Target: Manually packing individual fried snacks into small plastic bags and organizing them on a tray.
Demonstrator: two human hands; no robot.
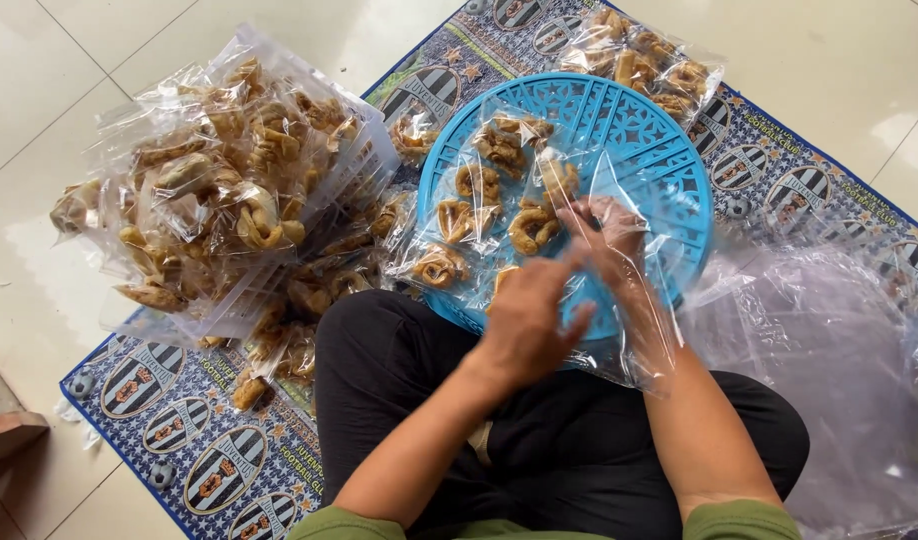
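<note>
The right hand (611, 235) is inside a clear plastic bag (634, 330), fingers closed on a fried snack (534, 228). The left hand (527, 320) pinches the bag's edge over the blue tray (659, 150).

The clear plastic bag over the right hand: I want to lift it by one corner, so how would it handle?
The clear plastic bag looks thin and wrinkled, so it would probably hang limp. It drapes over the right hand and forearm, so it is likely very light. Its glossy film may be slippery in the left hand.
</note>
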